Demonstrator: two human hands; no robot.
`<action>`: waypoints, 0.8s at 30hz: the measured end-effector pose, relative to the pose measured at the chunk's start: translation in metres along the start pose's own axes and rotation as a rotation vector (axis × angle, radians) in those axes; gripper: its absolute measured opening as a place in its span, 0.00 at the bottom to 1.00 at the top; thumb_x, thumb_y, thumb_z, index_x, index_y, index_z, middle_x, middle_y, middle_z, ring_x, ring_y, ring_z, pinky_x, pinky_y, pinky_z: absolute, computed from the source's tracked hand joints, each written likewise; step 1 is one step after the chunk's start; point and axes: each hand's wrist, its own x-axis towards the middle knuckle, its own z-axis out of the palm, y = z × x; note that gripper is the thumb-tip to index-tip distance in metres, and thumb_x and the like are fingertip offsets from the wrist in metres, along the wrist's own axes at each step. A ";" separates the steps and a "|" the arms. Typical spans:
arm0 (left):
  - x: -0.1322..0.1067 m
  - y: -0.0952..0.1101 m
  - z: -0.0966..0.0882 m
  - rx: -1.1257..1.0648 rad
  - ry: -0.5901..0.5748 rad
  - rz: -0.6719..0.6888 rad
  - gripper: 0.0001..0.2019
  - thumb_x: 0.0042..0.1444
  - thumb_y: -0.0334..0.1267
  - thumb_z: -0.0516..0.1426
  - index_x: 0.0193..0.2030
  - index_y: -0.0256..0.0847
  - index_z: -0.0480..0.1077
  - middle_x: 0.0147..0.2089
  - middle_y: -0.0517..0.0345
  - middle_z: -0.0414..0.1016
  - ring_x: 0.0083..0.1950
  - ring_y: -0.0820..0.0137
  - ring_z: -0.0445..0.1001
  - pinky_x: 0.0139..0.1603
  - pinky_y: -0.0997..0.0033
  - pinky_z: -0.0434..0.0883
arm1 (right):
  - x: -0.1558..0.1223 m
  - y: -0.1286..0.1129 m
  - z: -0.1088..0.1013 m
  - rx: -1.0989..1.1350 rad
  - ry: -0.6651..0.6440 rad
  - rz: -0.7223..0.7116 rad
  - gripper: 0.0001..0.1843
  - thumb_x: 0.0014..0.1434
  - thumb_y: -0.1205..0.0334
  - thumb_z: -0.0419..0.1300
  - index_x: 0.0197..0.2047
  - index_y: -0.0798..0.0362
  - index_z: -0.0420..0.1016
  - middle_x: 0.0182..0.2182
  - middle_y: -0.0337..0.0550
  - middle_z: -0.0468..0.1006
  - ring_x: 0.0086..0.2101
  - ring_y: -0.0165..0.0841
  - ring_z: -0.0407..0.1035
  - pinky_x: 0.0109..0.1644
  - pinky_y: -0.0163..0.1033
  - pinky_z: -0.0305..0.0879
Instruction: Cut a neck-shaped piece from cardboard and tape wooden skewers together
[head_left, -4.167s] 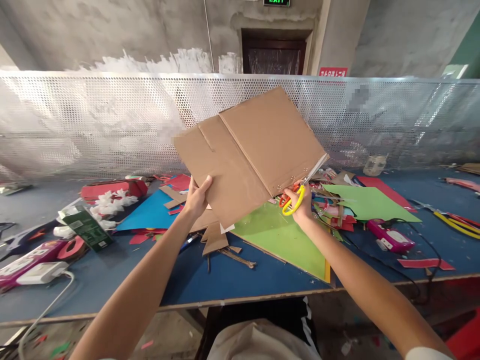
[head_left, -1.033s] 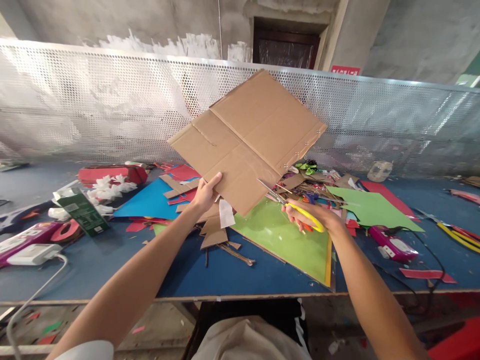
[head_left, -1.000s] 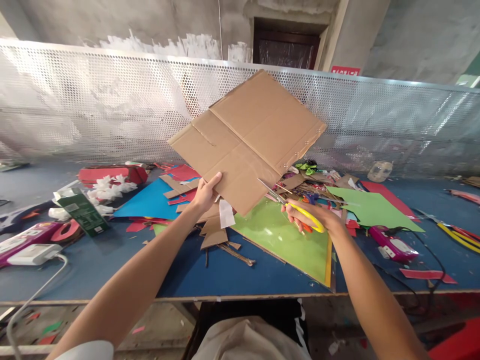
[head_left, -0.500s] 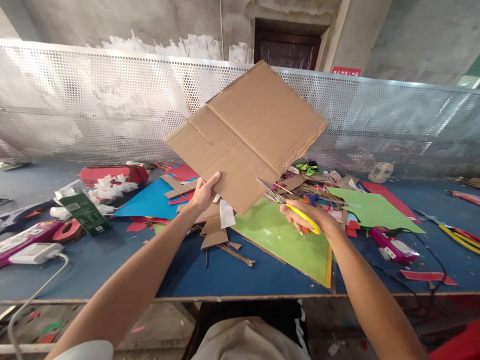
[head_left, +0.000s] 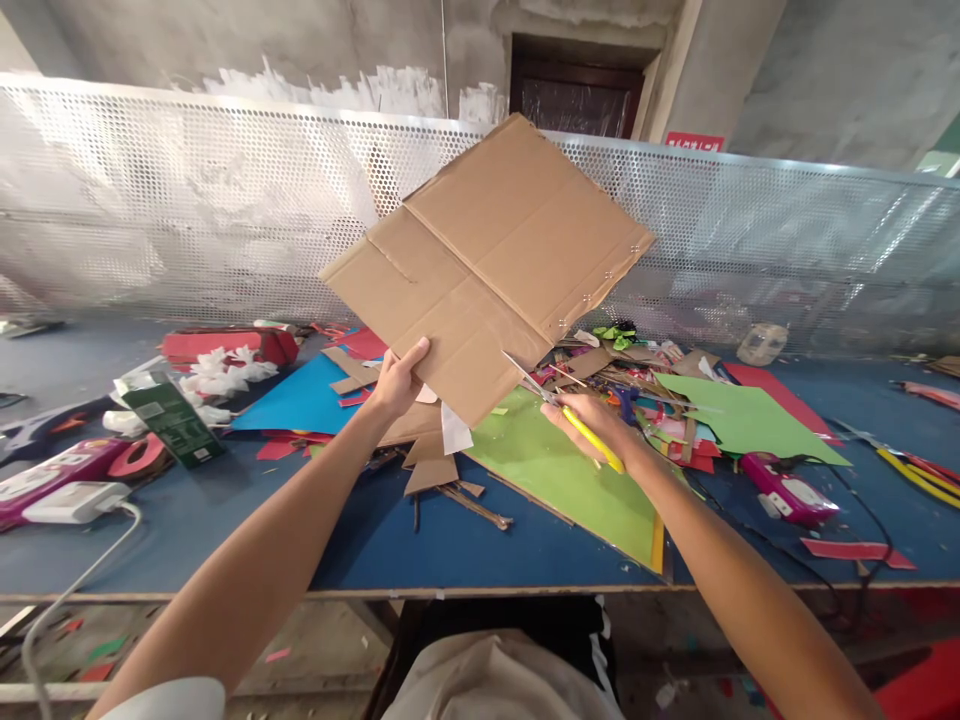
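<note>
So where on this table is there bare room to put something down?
Bare blue tabletop shows between the twigs and the front edge, and in front of the green box, between the white charger and your left forearm. It's crowded at the scrap pile beyond your right hand and around the green box.

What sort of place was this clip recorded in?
Probably a craft workspace in a rough, unfinished room: a blue table strewn with green paper and cardboard scraps, scissors in the right hand, and a bare, patchily whitened wall.
</note>
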 end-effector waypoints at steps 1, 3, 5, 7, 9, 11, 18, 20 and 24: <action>0.000 0.001 0.000 0.001 0.001 -0.001 0.25 0.48 0.47 0.74 0.50 0.38 0.77 0.53 0.45 0.84 0.55 0.54 0.82 0.55 0.60 0.81 | 0.001 0.002 0.002 0.000 -0.002 0.000 0.23 0.70 0.39 0.53 0.37 0.50 0.73 0.27 0.41 0.77 0.30 0.37 0.72 0.33 0.35 0.57; -0.001 0.002 0.001 0.010 0.001 0.004 0.25 0.48 0.47 0.74 0.50 0.37 0.77 0.53 0.45 0.84 0.55 0.53 0.82 0.56 0.59 0.81 | 0.002 0.005 0.004 -0.005 -0.004 0.010 0.23 0.70 0.38 0.54 0.39 0.51 0.73 0.28 0.43 0.78 0.31 0.39 0.74 0.33 0.35 0.57; -0.003 0.004 0.004 0.020 0.001 0.017 0.25 0.47 0.46 0.74 0.49 0.37 0.77 0.53 0.44 0.84 0.56 0.51 0.82 0.58 0.56 0.80 | 0.003 0.007 0.004 -0.018 -0.001 0.019 0.23 0.69 0.38 0.55 0.40 0.51 0.73 0.28 0.43 0.78 0.32 0.40 0.74 0.33 0.35 0.57; -0.004 0.006 0.008 0.027 -0.005 0.024 0.26 0.45 0.45 0.75 0.49 0.37 0.77 0.52 0.43 0.84 0.58 0.50 0.81 0.60 0.53 0.79 | 0.003 0.010 0.004 -0.030 -0.006 0.021 0.24 0.69 0.37 0.55 0.40 0.51 0.73 0.28 0.42 0.77 0.32 0.40 0.74 0.33 0.35 0.56; -0.005 0.008 0.011 0.031 -0.016 0.017 0.27 0.44 0.44 0.75 0.49 0.36 0.77 0.52 0.42 0.84 0.58 0.49 0.81 0.61 0.52 0.78 | 0.003 0.012 0.002 -0.036 -0.023 0.012 0.25 0.69 0.36 0.55 0.40 0.51 0.73 0.27 0.41 0.76 0.31 0.39 0.73 0.33 0.35 0.56; -0.006 0.010 0.014 0.038 -0.029 0.004 0.29 0.43 0.44 0.75 0.51 0.36 0.77 0.51 0.42 0.84 0.58 0.48 0.80 0.61 0.51 0.79 | 0.002 0.014 0.001 -0.036 -0.038 -0.005 0.26 0.69 0.35 0.55 0.40 0.52 0.73 0.27 0.41 0.75 0.31 0.38 0.71 0.33 0.35 0.56; -0.009 0.010 0.015 0.031 -0.066 -0.013 0.31 0.44 0.45 0.75 0.55 0.37 0.75 0.52 0.43 0.84 0.58 0.48 0.80 0.60 0.50 0.79 | 0.003 0.013 -0.002 -0.004 -0.052 -0.029 0.27 0.69 0.34 0.53 0.37 0.52 0.72 0.25 0.39 0.73 0.29 0.36 0.70 0.33 0.35 0.55; -0.009 0.009 0.014 0.032 -0.071 -0.021 0.30 0.45 0.45 0.75 0.55 0.38 0.76 0.53 0.44 0.83 0.58 0.49 0.80 0.60 0.51 0.79 | 0.004 0.012 -0.001 0.005 -0.033 -0.014 0.27 0.69 0.35 0.54 0.37 0.52 0.72 0.24 0.39 0.72 0.29 0.37 0.70 0.33 0.35 0.55; -0.009 0.005 0.012 0.021 -0.056 -0.026 0.27 0.46 0.45 0.74 0.51 0.38 0.77 0.54 0.44 0.83 0.59 0.49 0.80 0.60 0.52 0.79 | 0.004 0.007 0.002 0.015 0.022 0.018 0.27 0.69 0.35 0.54 0.35 0.52 0.74 0.23 0.38 0.71 0.27 0.35 0.69 0.32 0.35 0.55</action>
